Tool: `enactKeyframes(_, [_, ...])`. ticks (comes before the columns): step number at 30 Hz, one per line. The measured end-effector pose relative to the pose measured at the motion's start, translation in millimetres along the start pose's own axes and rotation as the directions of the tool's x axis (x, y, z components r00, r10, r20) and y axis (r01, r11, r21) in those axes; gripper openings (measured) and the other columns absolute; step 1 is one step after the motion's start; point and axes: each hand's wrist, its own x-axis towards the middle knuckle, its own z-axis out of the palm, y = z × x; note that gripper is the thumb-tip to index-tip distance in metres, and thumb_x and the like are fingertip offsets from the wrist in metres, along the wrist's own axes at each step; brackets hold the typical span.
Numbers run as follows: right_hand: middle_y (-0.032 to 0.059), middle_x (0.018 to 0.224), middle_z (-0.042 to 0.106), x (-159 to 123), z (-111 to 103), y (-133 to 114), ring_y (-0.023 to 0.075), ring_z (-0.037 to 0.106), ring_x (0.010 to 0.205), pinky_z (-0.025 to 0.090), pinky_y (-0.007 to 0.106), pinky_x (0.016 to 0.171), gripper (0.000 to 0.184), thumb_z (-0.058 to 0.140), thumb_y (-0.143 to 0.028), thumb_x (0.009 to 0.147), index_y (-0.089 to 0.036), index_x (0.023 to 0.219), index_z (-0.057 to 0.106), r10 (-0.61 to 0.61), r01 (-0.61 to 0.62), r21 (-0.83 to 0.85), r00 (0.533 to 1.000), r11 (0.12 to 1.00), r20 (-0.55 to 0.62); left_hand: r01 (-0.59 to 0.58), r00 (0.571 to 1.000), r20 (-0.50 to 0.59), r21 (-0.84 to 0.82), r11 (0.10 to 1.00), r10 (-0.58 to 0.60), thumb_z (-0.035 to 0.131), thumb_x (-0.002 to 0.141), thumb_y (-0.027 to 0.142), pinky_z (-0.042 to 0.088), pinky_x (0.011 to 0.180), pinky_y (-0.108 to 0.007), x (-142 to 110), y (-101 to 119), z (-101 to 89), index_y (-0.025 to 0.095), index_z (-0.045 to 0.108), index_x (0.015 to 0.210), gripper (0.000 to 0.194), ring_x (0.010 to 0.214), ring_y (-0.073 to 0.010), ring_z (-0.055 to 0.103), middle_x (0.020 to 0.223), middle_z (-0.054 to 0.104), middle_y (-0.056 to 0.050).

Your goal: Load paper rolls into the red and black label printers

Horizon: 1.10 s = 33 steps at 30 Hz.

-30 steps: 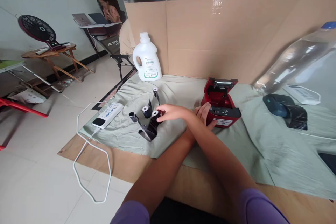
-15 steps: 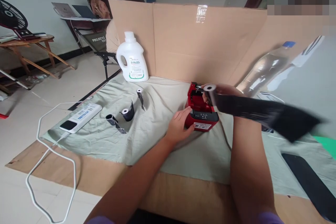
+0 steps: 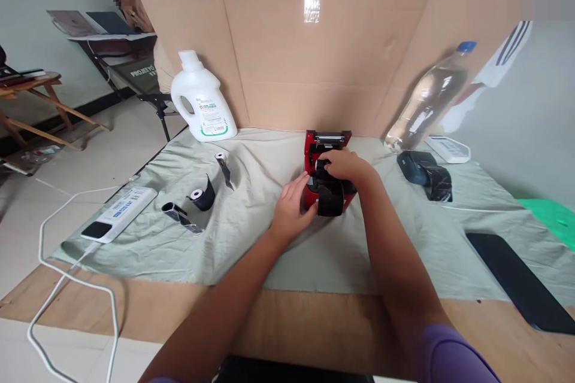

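Observation:
A small red printer [image 3: 311, 198] stands on the cloth with its lid raised at the back. My right hand [image 3: 347, 164] is closed on a black paper roll [image 3: 320, 169] in the printer's open bay. The roll's loose black strip [image 3: 331, 198] hangs over the front of the printer. My left hand [image 3: 291, 206] holds the printer's left side, thumb at the front corner. To the left lie a black roll with a white core [image 3: 204, 196], a smaller roll [image 3: 221, 158] and a curled black strip [image 3: 173, 212].
A white detergent jug [image 3: 204, 102] and a clear bottle with a blue cap [image 3: 431, 99] stand before the cardboard screen [image 3: 278, 54]. A white power bank [image 3: 121, 215] with a cable lies left. A dark device [image 3: 417, 169] and a black phone [image 3: 516, 278] lie right. Another person sits behind.
My right hand has brought the black paper roll down into the printer's bay, its strip swinging from the right to the front. My left hand has stayed on the printer. The view has shifted.

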Motion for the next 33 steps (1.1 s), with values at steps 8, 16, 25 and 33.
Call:
enactKeyframes(8, [0.0142, 0.092, 0.071, 18, 23, 10, 0.0383, 0.052, 0.110, 0.035, 0.058, 0.100, 0.017, 0.067, -0.016, 0.070, -0.022, 0.083, 0.075, -0.030, 0.044, 0.150, 0.995, 0.988, -0.100, -0.247, 0.969, 0.055, 0.173, 0.953, 0.241, 0.054, 0.096, 0.024, 0.038, 0.112, -0.048, -3, 4, 0.8, 0.032, 0.066, 0.129, 0.036, 0.135, -0.0280, 0.041, 0.147, 0.053, -0.006])
enactKeyframes(16, [0.0087, 0.071, 0.060, -12, -21, 28, 0.0264, 0.057, 0.083, 0.043, 0.045, 0.086, 0.029, 0.056, -0.038, 0.087, -0.021, 0.064, 0.052, 0.162, -0.041, 0.375, 0.941, 0.926, -0.298, -0.212, 0.976, -0.015, 0.171, 0.962, 0.218, 0.053, 0.096, 0.021, 0.039, 0.109, -0.045, -5, 11, 5.8, 0.033, 0.068, 0.127, 0.037, 0.130, -0.0267, 0.043, 0.135, 0.062, -0.005])
enactKeyframes(25, [0.0056, 0.091, 0.063, 25, 14, 38, 0.0200, 0.061, 0.088, 0.050, 0.036, 0.086, 0.024, 0.041, -0.042, 0.088, -0.021, 0.088, 0.053, 0.410, 0.192, 0.780, 0.763, 0.595, -0.500, -0.184, 0.978, -0.076, 0.112, 0.977, 0.193, 0.054, 0.095, 0.017, 0.041, 0.107, -0.046, -4, 17, 8.7, 0.032, 0.074, 0.117, 0.034, 0.124, -0.0257, 0.044, 0.136, 0.057, -0.008])
enactKeyframes(33, [0.0014, 0.155, 0.038, -19, 59, 55, 0.0253, 0.042, 0.140, 0.032, 0.045, 0.118, 0.077, 0.059, -0.026, 0.065, -0.035, 0.141, 0.048, 0.191, 0.248, 0.863, 0.913, 0.441, -0.360, -0.172, 0.981, -0.062, 0.140, 0.975, 0.182, 0.055, 0.094, 0.020, 0.043, 0.106, -0.046, -3, 21, 4.1, 0.036, 0.074, 0.116, 0.033, 0.124, -0.0261, 0.046, 0.139, 0.055, -0.007])
